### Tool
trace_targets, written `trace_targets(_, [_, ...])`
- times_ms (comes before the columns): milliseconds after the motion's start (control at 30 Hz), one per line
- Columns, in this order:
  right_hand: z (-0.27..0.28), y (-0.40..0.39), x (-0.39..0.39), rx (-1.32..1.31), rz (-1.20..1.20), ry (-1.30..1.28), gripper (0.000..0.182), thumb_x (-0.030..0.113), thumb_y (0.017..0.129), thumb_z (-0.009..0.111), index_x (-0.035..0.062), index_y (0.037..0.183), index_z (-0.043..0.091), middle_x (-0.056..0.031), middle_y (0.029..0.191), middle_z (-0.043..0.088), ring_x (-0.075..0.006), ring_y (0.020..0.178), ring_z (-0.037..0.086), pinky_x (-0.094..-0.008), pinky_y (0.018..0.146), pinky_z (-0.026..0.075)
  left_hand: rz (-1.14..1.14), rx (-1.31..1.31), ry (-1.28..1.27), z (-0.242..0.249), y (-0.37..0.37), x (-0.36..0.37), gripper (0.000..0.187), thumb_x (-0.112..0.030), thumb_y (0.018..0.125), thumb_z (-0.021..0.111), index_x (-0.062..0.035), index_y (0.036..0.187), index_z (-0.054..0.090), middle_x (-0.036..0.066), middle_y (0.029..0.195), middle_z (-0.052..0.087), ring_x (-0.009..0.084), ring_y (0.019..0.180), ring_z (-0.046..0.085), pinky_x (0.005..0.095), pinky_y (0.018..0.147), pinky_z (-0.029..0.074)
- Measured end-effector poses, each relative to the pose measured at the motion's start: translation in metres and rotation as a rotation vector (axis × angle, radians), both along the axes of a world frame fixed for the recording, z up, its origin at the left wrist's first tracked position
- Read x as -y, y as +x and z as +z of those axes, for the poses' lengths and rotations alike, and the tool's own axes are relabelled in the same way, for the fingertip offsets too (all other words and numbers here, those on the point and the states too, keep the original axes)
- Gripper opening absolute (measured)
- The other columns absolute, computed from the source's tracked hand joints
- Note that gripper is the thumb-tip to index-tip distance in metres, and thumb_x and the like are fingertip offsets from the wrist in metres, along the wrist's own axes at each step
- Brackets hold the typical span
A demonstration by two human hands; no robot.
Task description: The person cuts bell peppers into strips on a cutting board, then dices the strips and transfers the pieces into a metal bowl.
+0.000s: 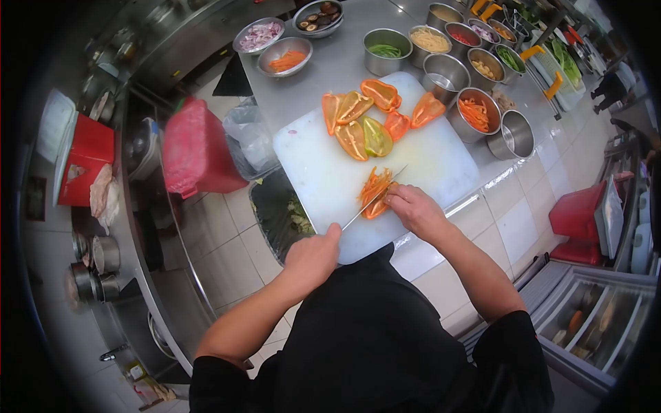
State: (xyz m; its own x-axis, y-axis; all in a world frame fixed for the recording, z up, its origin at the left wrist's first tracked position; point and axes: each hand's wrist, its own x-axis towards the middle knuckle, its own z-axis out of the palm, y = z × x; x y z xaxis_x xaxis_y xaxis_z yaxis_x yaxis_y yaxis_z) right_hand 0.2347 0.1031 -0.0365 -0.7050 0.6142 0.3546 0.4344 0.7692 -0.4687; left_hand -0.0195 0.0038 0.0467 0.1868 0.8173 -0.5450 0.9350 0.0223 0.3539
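So — knife (354, 218) in left hand (313, 259) — by pepper (376, 207).

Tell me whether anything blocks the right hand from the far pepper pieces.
The knife: held in the left hand, its blade slants between the right hand and most of the pepper pieces. Past its tip, nothing visible blocks the rightmost piece.

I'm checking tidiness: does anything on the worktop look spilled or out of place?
Only a small pinkish scrap near the left corner of the cutting board: it sits alone, apart from the bell pepper pieces. Nothing else stands out.
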Motion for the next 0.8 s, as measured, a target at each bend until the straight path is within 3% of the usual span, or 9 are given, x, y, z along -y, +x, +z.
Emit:
trace_targets(200, [-0.001,-0.001,0.002,-0.041,-0.018,-0.009,0.02,-0.001,0.084,0.06,0.0061,0.102,0.062,-0.0087,0.109,0.061,-0.0307,0.094,0.061,-0.0406,0.083,0.052,-0.015,-0.066,-0.059,0.025,-0.001,-0.003,0.02,-0.014,0.097,0.045,-0.0014,0.113,0.047,0.027,0.084,0.07,0.049,0.083,0.07,0.0587,0.075,0.053])
trace_targets(267, [-0.003,0.001,0.005,0.001,-0.016,-0.035,0.018,-0.001,0.084,0.059,0.0057,0.101,0.062,-0.0087,0.109,0.061,-0.0305,0.094,0.061,-0.0406,0.083,0.052,-0.021,-0.044,-0.053,0.004,0.0,-0.002,0.02,-0.014,0.097,0.044,-0.0011,0.113,0.047,0.028,0.085,0.07,0.0497,0.083,0.069,0.0592,0.075,0.053])
trace_targets(500, [0.008,0.001,0.003,0.056,-0.012,-0.053,0.017,-0.001,0.084,0.059,0.0055,0.1,0.061,-0.0088,0.111,0.061,-0.0307,0.095,0.062,-0.0408,0.085,0.052,0.009,-0.014,-0.065,0.005,-0.002,0.001,0.02,-0.013,0.097,0.043,0.0002,0.111,0.049,0.029,0.083,0.069,0.051,0.082,0.068,0.061,0.075,0.052])
trace_targets(633, [0.011,0.004,0.006,0.081,-0.006,-0.089,0.018,-0.001,0.084,0.059,0.0053,0.101,0.061,-0.0092,0.112,0.061,-0.0315,0.097,0.062,-0.0414,0.085,0.053,0.02,-0.037,-0.069,-0.008,0.002,-0.015,0.02,-0.018,0.098,0.05,-0.0019,0.111,0.049,0.028,0.085,0.07,0.0486,0.085,0.069,0.0591,0.077,0.052])
trace_targets(800, [0.016,0.007,0.005,0.096,0.023,-0.084,0.02,-0.001,0.084,0.059,0.006,0.102,0.062,-0.009,0.113,0.061,-0.032,0.096,0.062,-0.0414,0.083,0.054,0.009,-0.043,-0.096,0.029,-0.001,-0.004,0.019,-0.018,0.099,0.048,-0.0021,0.11,0.048,0.027,0.083,0.069,0.0487,0.085,0.068,0.059,0.076,0.052])
